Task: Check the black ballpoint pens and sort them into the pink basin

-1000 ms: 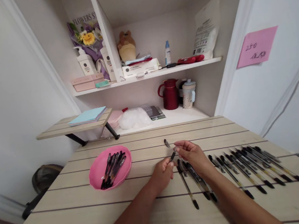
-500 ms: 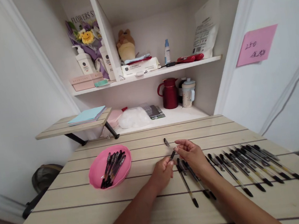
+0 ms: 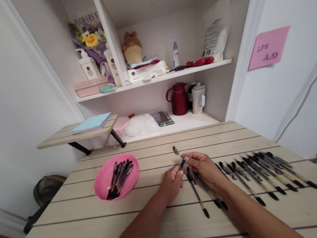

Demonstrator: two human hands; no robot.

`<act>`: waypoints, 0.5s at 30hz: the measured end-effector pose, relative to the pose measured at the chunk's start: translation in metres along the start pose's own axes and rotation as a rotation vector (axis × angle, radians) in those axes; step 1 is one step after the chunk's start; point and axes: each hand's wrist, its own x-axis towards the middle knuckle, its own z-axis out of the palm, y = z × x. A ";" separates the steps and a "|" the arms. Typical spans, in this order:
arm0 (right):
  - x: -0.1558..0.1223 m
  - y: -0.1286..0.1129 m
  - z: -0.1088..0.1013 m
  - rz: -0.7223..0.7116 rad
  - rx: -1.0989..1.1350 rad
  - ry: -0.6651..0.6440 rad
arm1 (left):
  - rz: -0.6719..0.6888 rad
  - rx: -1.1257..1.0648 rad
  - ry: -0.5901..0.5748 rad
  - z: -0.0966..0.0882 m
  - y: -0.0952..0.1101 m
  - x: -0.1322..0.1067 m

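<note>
My left hand (image 3: pixel 171 183) is closed around a pen (image 3: pixel 182 163), whose black grip section sticks up out of the fist, tilted to the upper right. At the pen's upper end, the thumb and fingertips of my right hand (image 3: pixel 203 166) are pinched together on the tip. A loose black pen cap (image 3: pixel 176 150) lies on the table just beyond both hands. Under and beside my right wrist are several pen parts, among them a clear barrel with a black end (image 3: pixel 199 198). Farther right, more clear pens (image 3: pixel 253 184) with black ends lie in a slanted row.
A pink bowl (image 3: pixel 99 185) with several capped pens stands left on the slatted table (image 3: pixel 82 231). Behind it, a small raised shelf (image 3: pixel 54 138) carries blue paper (image 3: pixel 91 122). The cabinet at the back holds a red jug (image 3: pixel 179 99) and a plastic bag (image 3: pixel 140 125).
My right hand has come slightly left and down, its fingertips closing in on the pen's tip. My left hand stays almost in place. The view has shifted a little.
</note>
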 end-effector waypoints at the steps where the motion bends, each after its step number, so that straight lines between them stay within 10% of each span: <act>1: 0.000 0.000 0.000 -0.012 -0.009 0.011 | 0.001 0.002 0.001 0.000 0.000 0.000; 15: -0.003 -0.002 0.004 0.047 0.022 -0.027 | 0.018 0.014 -0.005 0.000 0.000 -0.001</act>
